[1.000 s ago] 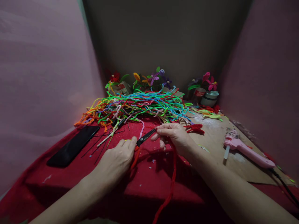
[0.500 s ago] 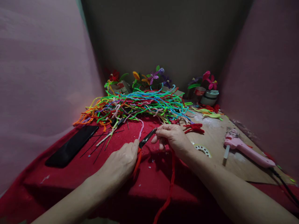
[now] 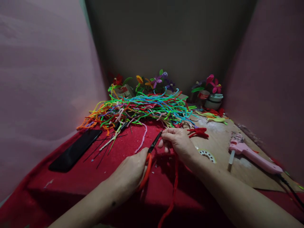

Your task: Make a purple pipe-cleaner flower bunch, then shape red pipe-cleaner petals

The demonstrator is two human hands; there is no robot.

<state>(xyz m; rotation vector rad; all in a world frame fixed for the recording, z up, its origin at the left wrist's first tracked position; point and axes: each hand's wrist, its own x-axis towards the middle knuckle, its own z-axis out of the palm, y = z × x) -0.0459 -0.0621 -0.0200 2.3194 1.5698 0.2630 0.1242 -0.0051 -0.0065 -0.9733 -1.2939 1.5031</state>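
Observation:
My left hand (image 3: 136, 167) is closed round the orange handles of a pair of scissors (image 3: 149, 161). The dark blades point up and to the right, and their tip meets the fingertips of my right hand (image 3: 177, 141). That hand is pinched on a red pipe cleaner (image 3: 176, 180), which hangs from beneath it over the table's front edge. Its end between the fingertips is too small to make out. A pink pipe cleaner (image 3: 144, 136) lies just beyond my left hand.
A heap of coloured pipe cleaners (image 3: 147, 109) spans the back of the red cloth (image 3: 78, 177). A black phone (image 3: 76, 150) lies left. On the brown board (image 3: 220, 164) are a pink glue gun (image 3: 254, 155), red pieces (image 3: 199, 133) and a white ring (image 3: 207, 155).
My left hand has shifted slightly right and down, showing more of the orange scissor handle. The scissor blades look closer together. The whole view has shifted slightly.

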